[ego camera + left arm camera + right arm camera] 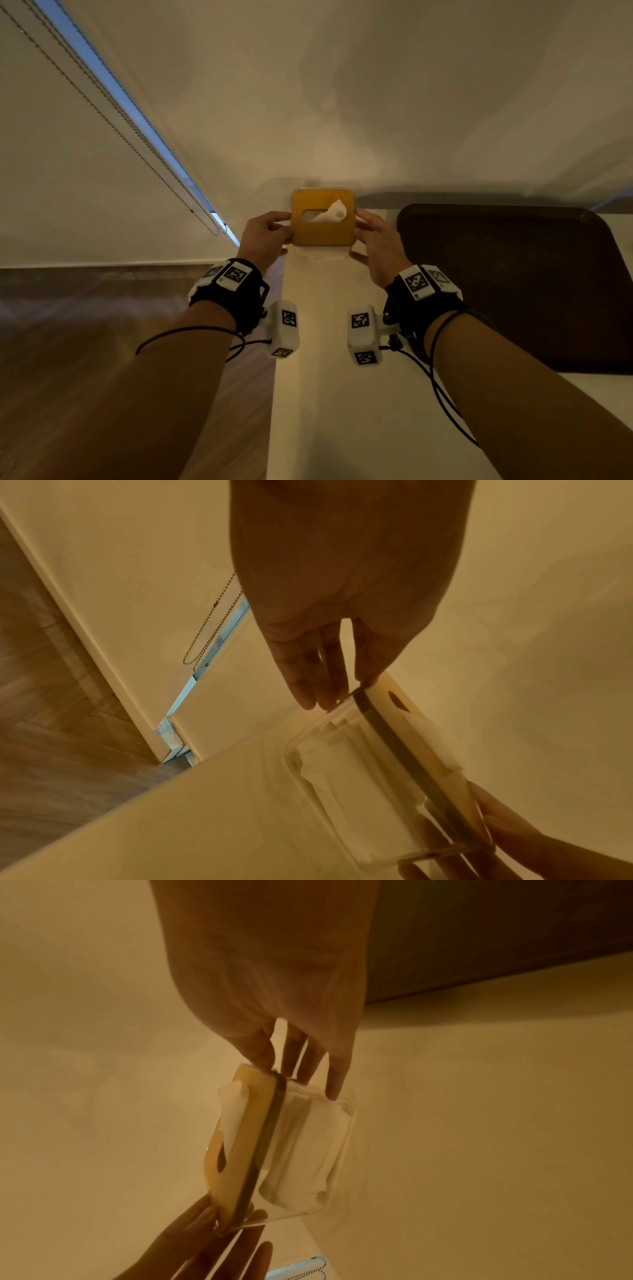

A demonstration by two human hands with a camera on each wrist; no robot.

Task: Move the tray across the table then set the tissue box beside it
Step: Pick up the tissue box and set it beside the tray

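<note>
The tissue box has clear walls and a wooden lid, with a white tissue poking from its slot. It stands at the far end of the white table, close to the wall. My left hand holds its left side, fingers on the lid edge and thumb at the near corner. My right hand holds the right side the same way. In the left wrist view the left hand touches the box at one corner. In the right wrist view the right hand touches the box. The dark brown tray lies flat just right of the box.
The table's left edge runs right beside my left wrist, with wooden floor below it. A blind's bead chain hangs on the wall to the left. The tray fills the table's right part.
</note>
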